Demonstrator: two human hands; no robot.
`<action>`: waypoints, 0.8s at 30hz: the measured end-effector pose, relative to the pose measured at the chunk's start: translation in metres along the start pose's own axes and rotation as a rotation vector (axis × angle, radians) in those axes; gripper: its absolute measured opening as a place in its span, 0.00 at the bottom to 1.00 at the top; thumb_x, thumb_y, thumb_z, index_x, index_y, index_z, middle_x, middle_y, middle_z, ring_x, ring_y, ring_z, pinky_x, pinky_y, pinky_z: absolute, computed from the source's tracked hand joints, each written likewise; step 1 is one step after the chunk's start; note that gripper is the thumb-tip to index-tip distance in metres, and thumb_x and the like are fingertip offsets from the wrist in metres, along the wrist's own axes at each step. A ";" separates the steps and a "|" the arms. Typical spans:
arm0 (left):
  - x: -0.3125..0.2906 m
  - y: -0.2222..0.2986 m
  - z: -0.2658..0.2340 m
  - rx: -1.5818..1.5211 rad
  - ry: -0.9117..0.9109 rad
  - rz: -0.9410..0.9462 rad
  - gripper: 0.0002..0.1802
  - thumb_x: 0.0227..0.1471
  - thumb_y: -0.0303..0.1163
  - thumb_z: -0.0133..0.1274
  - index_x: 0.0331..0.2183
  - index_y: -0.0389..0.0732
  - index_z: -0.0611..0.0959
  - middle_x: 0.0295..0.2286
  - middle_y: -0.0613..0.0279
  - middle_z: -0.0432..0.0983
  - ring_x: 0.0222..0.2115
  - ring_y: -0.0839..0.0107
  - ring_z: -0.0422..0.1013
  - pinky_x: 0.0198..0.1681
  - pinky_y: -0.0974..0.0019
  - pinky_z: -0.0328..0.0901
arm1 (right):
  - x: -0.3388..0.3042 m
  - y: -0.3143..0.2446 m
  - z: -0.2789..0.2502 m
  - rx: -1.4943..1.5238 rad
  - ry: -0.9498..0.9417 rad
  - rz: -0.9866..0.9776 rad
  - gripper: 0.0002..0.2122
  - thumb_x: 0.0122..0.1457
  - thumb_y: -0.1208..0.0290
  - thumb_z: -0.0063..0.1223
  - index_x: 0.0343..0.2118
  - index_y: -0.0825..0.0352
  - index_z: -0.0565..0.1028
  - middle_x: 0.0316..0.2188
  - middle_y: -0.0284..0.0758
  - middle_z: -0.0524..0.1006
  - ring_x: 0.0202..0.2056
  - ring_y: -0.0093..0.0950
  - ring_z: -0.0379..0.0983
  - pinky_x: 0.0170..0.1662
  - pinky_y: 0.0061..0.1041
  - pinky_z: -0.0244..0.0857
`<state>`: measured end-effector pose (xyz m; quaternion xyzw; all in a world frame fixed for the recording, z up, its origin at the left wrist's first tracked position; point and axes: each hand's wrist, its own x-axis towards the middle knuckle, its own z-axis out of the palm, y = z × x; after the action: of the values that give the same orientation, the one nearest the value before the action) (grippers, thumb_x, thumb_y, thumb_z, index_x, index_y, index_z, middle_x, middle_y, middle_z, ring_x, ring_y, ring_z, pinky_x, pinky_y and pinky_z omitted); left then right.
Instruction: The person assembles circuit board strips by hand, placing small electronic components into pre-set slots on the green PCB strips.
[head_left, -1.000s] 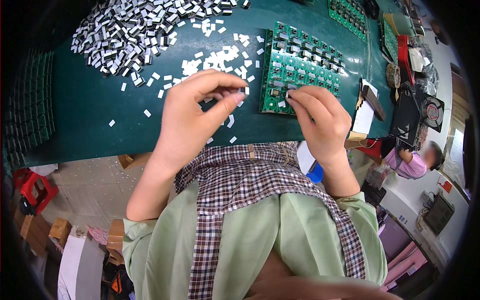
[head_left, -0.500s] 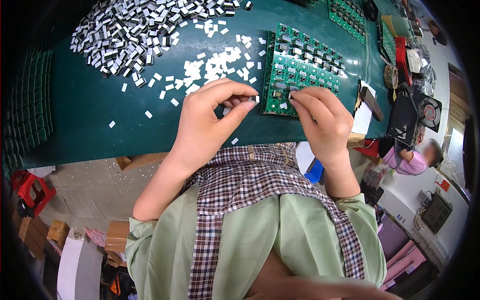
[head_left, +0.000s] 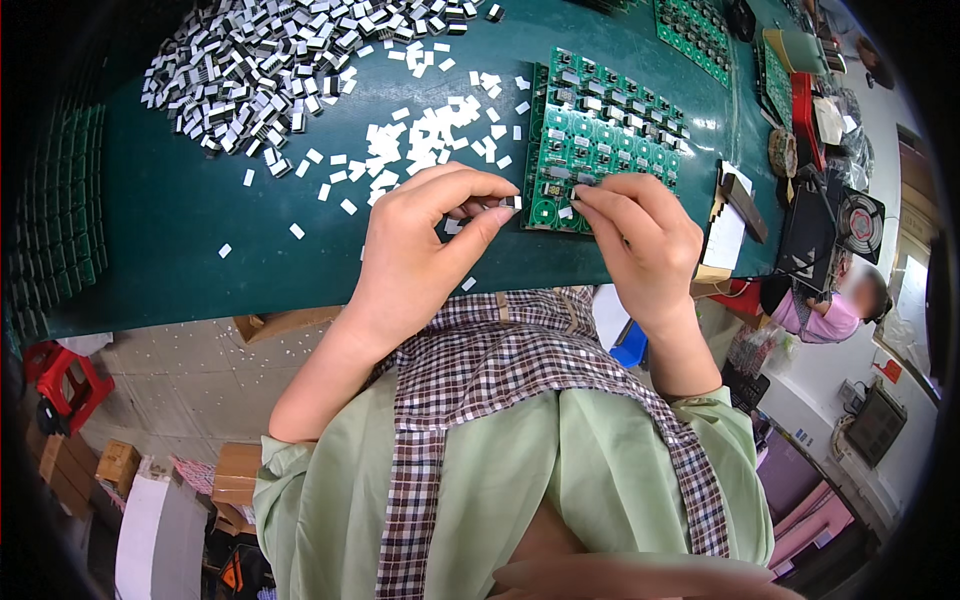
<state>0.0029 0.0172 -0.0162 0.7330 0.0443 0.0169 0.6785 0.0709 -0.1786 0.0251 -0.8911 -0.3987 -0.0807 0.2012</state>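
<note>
My left hand [head_left: 425,240] pinches a small display module [head_left: 511,202], a block with a white face and dark sides, between thumb and index finger. It is just left of a green circuit board panel [head_left: 550,143] that carries rows of components. My right hand [head_left: 645,235] is closed in a pinch over the panel's near edge, beside a mounted two-digit display [head_left: 552,189]. Something tiny and pale shows at its fingertips, too small to make out. A white slip [head_left: 565,212] lies on the panel just below those fingertips.
A large heap of similar modules [head_left: 270,75] covers the table's far left. Loose white slips [head_left: 420,135] are scattered between heap and panel. More boards stand at the left edge [head_left: 60,200] and far right [head_left: 692,40]. A dark bar [head_left: 743,208] lies on papers at right; another person [head_left: 830,318] sits beyond.
My right hand has shifted slightly left and nearer to the mounted display. My left hand keeps its pinch on the module, almost in place.
</note>
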 end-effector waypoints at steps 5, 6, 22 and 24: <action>-0.004 0.012 0.007 -0.081 0.016 -0.007 0.10 0.43 0.20 0.58 0.34 0.34 0.82 0.28 0.59 0.77 0.28 0.75 0.72 0.33 0.75 0.65 | 0.001 -0.012 -0.009 0.055 -0.022 0.127 0.12 0.40 0.78 0.64 0.31 0.66 0.78 0.27 0.33 0.76 0.28 0.28 0.75 0.28 0.22 0.68; -0.007 0.014 0.010 -0.073 0.018 0.030 0.10 0.43 0.19 0.58 0.34 0.34 0.82 0.29 0.59 0.77 0.28 0.75 0.72 0.33 0.75 0.66 | 0.000 -0.016 -0.012 0.053 -0.014 0.129 0.12 0.40 0.78 0.64 0.31 0.66 0.78 0.27 0.33 0.76 0.28 0.28 0.75 0.28 0.22 0.68; -0.012 0.018 0.028 -0.286 -0.069 0.005 0.08 0.43 0.18 0.56 0.31 0.33 0.80 0.29 0.59 0.77 0.31 0.73 0.75 0.36 0.71 0.69 | -0.016 -0.006 -0.005 0.463 0.091 0.014 0.10 0.38 0.83 0.63 0.28 0.69 0.78 0.28 0.37 0.78 0.28 0.30 0.77 0.29 0.23 0.71; -0.012 0.021 0.030 -0.391 -0.084 -0.108 0.07 0.44 0.18 0.55 0.31 0.32 0.79 0.29 0.59 0.77 0.32 0.74 0.74 0.39 0.71 0.69 | -0.018 -0.006 -0.003 0.408 0.135 -0.050 0.10 0.38 0.83 0.63 0.27 0.69 0.77 0.28 0.36 0.78 0.28 0.29 0.77 0.29 0.23 0.71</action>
<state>-0.0052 -0.0149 0.0027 0.5842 0.0510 -0.0417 0.8089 0.0542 -0.1884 0.0243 -0.8145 -0.4143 -0.0627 0.4014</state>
